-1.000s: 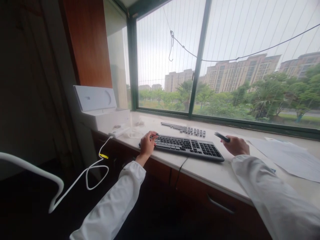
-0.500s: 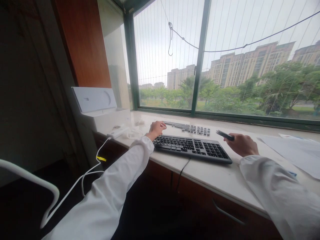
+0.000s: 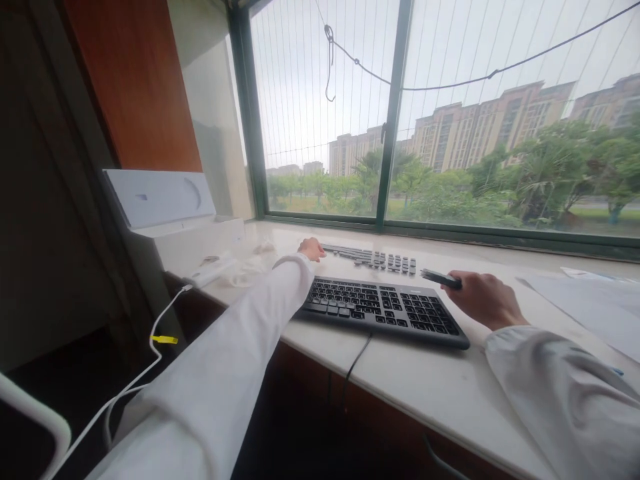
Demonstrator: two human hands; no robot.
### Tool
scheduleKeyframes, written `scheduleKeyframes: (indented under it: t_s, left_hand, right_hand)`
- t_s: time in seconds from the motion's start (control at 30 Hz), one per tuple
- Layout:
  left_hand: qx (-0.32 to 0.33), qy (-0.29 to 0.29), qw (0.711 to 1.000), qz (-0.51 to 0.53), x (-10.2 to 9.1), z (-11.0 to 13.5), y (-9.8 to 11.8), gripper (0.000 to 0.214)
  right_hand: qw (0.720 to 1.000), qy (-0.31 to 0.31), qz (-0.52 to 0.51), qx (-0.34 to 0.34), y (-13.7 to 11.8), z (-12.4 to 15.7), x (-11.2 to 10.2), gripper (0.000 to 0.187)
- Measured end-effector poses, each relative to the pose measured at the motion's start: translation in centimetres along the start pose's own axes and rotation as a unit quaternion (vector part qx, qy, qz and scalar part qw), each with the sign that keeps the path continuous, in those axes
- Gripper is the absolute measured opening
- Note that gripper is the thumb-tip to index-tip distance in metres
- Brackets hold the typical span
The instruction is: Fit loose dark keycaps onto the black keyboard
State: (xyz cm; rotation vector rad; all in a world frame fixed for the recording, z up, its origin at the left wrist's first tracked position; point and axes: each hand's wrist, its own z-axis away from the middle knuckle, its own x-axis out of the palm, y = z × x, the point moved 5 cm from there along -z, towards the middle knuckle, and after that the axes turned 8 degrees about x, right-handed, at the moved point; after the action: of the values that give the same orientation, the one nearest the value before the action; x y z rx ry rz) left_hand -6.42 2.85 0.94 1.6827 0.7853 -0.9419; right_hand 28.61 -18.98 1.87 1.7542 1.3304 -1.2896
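A black keyboard (image 3: pixel 383 310) lies along the front of the white counter. Raised keycaps show at its lower left, while most other key positions look bare. Behind it, loose dark keycaps (image 3: pixel 385 259) are laid out in rows. My left hand (image 3: pixel 313 249) is at the left end of those rows, low over the counter, its fingers drawn together; whatever they pinch is hidden. To the right of the keyboard, my right hand (image 3: pixel 483 298) grips a slim dark hand tool (image 3: pixel 442 279), its tip pointing left, above the counter. Its exact kind is unclear.
An open white box (image 3: pixel 165 200) stands at the left, near a white power strip (image 3: pixel 207 272) and crumpled clear plastic (image 3: pixel 247 272). White papers (image 3: pixel 583 307) lie at the right. The keyboard's cable (image 3: pixel 356 367) hangs over the front edge. A window closes off the back.
My left hand has reached farther forward, to the end of the loose keycap rows, and turned palm down. My right hand still holds the tool. The view has shifted slightly.
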Motion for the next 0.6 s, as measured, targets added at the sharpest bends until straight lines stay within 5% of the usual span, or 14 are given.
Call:
scheduleKeyframes:
  t_s: [0.43, 0.6]
  left_hand:
    - [0.022, 0.004, 0.997, -0.069, 1.9, -4.0, 0.3, 0.012]
    - [0.025, 0.012, 0.996, -0.084, 2.4, -5.1, 0.5, 0.033]
  right_hand:
    - [1.000, 0.018, -0.003, -0.021, -0.5, 0.0, 0.1, 0.030]
    - [1.000, 0.019, -0.002, -0.015, -0.6, 0.0, 0.0, 0.031]
